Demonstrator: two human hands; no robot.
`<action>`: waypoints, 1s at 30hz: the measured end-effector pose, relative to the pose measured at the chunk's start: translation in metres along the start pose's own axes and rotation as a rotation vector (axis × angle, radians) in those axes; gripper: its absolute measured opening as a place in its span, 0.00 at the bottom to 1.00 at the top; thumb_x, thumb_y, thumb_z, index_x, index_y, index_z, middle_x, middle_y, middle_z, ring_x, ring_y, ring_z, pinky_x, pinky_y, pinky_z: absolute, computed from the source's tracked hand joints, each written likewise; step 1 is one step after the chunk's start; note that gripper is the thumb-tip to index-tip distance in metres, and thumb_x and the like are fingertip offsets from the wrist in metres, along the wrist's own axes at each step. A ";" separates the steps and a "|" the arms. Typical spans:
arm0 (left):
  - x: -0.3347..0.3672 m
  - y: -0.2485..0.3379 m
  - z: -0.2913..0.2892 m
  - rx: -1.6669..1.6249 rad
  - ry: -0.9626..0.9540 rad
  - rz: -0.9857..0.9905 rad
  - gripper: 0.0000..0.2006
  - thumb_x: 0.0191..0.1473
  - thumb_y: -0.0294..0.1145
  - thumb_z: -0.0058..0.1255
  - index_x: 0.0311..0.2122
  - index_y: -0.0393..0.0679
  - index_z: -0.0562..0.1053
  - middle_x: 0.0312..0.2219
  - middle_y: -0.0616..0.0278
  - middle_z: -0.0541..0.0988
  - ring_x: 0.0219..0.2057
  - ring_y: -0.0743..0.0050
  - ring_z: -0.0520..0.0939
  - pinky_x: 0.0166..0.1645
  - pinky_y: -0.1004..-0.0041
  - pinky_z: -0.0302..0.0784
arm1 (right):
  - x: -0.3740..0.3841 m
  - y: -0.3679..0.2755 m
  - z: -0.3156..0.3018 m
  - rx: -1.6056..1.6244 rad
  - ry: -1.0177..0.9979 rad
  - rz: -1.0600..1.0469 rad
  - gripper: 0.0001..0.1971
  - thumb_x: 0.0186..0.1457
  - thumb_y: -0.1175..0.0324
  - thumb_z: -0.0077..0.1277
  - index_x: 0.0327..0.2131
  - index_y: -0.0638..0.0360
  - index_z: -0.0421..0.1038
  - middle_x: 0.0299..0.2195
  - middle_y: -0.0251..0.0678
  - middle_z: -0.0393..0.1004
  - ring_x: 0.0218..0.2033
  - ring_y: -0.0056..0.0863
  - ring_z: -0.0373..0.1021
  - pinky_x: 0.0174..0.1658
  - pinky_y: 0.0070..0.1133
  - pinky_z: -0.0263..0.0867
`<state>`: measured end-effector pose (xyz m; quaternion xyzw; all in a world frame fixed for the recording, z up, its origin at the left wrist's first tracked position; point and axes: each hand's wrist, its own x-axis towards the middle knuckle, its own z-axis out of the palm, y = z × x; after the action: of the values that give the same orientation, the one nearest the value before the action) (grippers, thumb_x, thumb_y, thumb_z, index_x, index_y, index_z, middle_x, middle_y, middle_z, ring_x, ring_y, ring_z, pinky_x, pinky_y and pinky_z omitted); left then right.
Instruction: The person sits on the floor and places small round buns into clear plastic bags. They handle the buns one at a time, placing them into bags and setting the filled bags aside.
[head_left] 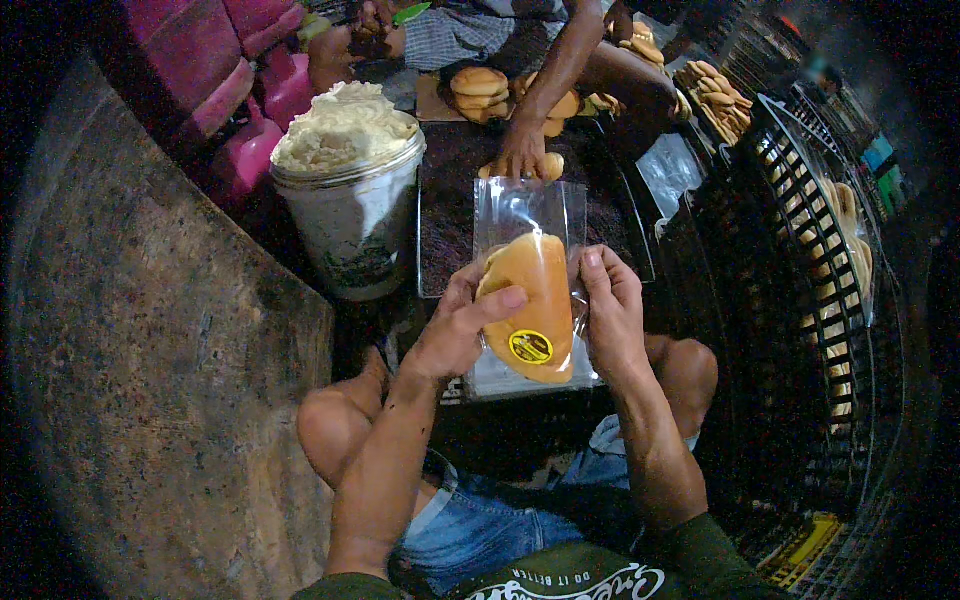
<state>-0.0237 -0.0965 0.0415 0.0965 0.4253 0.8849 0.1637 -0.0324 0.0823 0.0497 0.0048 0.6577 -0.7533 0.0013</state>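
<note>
Before me a folded golden bread (540, 285) sits inside a clear plastic bag (530, 205) with a round yellow and black label near its lower end. My left hand (460, 320) grips the bagged bread from the left, its thumb pressed across the front. On the right, my right hand (613, 300) pinches the bag's edge between thumb and fingers. The upper part of the bag stands up above the bread. Below it lies a stack of clear bags (490, 378), partly covered by the bread.
A white bucket (345, 225) heaped with pale cream (345, 125) stands left of a dark-filled tray (450, 215). Across it, another person's hand (523, 150) touches a bread. Stacked buns (480, 90) lie behind. Black crates (830, 300) with bagged breads line the right; a wooden board (180, 350) fills the left.
</note>
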 end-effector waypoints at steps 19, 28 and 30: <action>0.004 -0.007 -0.006 0.301 0.048 0.206 0.47 0.46 0.29 0.64 0.64 0.34 0.45 0.46 0.50 0.74 0.48 0.67 0.76 0.54 0.70 0.71 | -0.001 -0.019 0.009 -0.125 -0.160 -0.204 0.22 0.56 0.75 0.52 0.53 0.60 0.59 0.41 0.40 0.75 0.45 0.24 0.69 0.48 0.21 0.66; 0.004 -0.036 0.016 1.221 0.415 0.686 0.24 0.54 0.33 0.56 0.54 0.34 0.66 0.45 0.47 0.76 0.50 0.53 0.75 0.53 0.64 0.70 | 0.002 0.004 0.004 -0.169 -0.095 -0.269 0.08 0.55 0.76 0.54 0.39 0.64 0.74 0.36 0.35 0.77 0.37 0.20 0.72 0.41 0.19 0.68; 0.007 -0.037 0.017 1.082 0.438 0.593 0.13 0.56 0.34 0.53 0.42 0.35 0.74 0.38 0.48 0.78 0.43 0.54 0.77 0.46 0.64 0.72 | 0.002 0.010 0.002 -0.193 -0.129 -0.320 0.08 0.54 0.76 0.54 0.39 0.63 0.74 0.36 0.34 0.77 0.36 0.20 0.72 0.41 0.19 0.68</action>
<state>-0.0170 -0.0601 0.0232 0.0960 0.7893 0.5529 -0.2492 -0.0341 0.0785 0.0402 -0.1482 0.7179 -0.6759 -0.0761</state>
